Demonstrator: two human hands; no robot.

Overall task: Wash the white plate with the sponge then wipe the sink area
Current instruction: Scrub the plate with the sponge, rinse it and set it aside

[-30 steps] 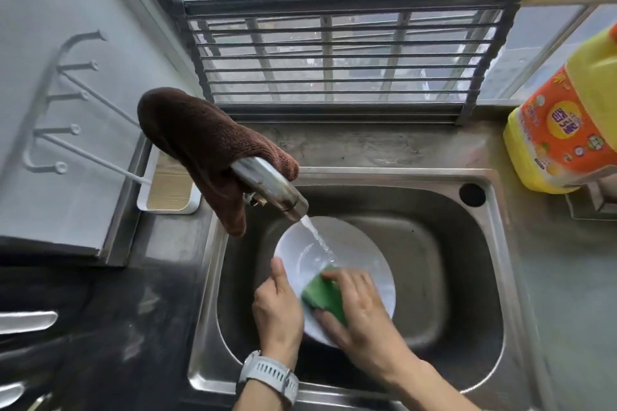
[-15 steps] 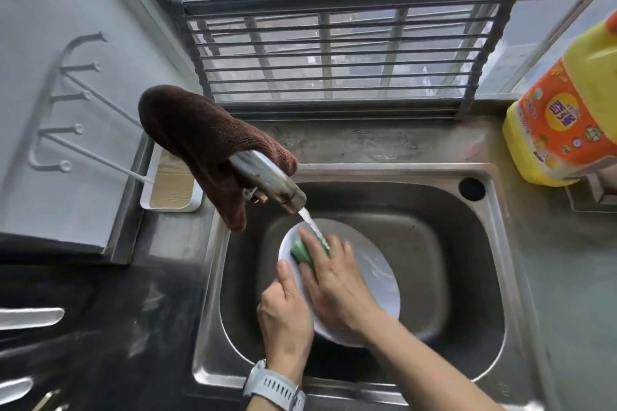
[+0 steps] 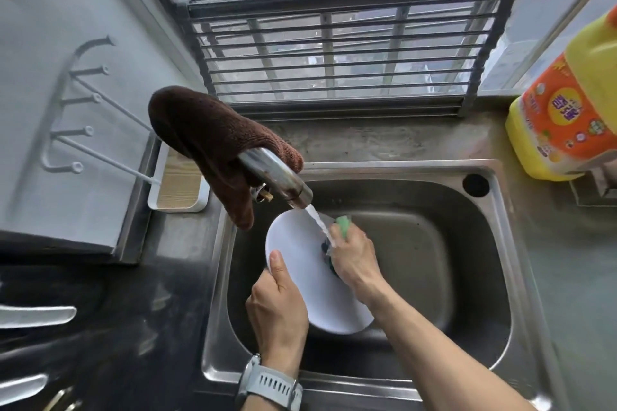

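Plate (image 3: 300, 264) first: white, smooth, glossy, round, held tilted inside the sink (image 3: 467, 277) with its far rim up near the tap and its near rim lower toward the person. The green sponge (image 3: 344, 222) sits at the plate's upper right edge, right where the water stream (image 3: 319, 223) lands, so any scrubbing from here runs down and left across the face toward the other hand. Right hand (image 3: 354, 260) has its fingers curled around the sponge, pressing it on the plate; looks soft and squishy, with a darker scouring side peeking out below. Left hand (image 3: 277, 310) grips the plate's left rim, thumb laid flat on the front face, other fingers hidden behind, so it's the steadying hand and the right one is the working one.

Further out: brushed steel basin, dull and wet, with a chrome faucet (image 3: 277, 177) poking over it and a fuzzy brown cloth (image 3: 207, 140) draped on top, probably handy for the wiping part later. Yellow detergent jug (image 3: 564, 117) stands on the counter at the sink's right back corner.
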